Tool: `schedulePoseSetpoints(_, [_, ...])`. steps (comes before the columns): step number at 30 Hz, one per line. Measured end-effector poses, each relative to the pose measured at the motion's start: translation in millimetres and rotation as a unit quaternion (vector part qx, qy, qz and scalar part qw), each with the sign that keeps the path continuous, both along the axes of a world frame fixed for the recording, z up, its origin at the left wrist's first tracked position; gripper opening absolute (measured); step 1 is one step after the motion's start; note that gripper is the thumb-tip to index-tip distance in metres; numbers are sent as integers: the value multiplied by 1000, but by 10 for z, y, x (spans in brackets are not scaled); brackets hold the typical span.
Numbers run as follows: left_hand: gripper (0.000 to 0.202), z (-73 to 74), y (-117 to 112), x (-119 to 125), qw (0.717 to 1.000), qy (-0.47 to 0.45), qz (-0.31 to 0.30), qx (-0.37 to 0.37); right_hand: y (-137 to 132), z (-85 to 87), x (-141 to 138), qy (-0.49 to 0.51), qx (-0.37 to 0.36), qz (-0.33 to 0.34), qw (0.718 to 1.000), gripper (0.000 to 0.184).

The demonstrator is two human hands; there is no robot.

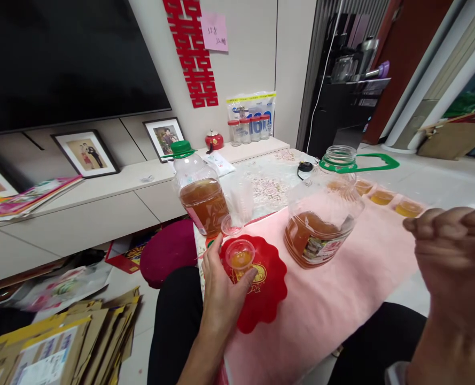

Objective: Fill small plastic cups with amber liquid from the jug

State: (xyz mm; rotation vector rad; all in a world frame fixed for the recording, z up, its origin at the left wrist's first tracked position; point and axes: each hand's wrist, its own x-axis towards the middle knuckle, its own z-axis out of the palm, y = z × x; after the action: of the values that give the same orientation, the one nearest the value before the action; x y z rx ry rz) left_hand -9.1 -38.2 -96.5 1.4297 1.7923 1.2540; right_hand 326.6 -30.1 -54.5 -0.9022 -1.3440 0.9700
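My left hand (221, 291) grips a small clear plastic cup (240, 254) with a little amber liquid in it, resting on a red scalloped mat (267, 299). Another small empty cup (231, 225) stands just behind it. A capped jug (199, 192) with a green lid, half full of amber liquid, stands behind them. An open wide-mouth jug (321, 224) with a green handle ring holds amber liquid to the right. My right hand (453, 256) hovers close to the camera at the right, fingers curled, with nothing visible in it.
A pink cloth (341, 305) covers the low table. Several filled small cups (381, 197) line its far right. A stack of clear cups (243, 195) stands behind the mat. A TV console with framed photos, a maroon cushion (169, 248) and flattened cardboard (61, 342) lie left.
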Motion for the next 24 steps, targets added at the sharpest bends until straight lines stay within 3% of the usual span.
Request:
schedulePoseSetpoints(7, [98, -146, 79, -14, 996, -56, -56, -49, -161, 89, -886, -59, -7, 83, 995, 21])
schedulePoseSetpoints(11, [97, -203, 121, -14, 994, -81, -59, -46, -42, -84, -1258, -102, -57, 163, 980, 31])
schedulePoseSetpoints(17, [93, -195, 135, -10, 990, -125, -64, -28, 158, -463, -1442, -51, -137, 216, 965, 40])
schedulePoseSetpoints(24, [106, -26, 19, 5, 975, -187, -115, -42, 206, -475, -1423, -5, -174, 203, 964, 44])
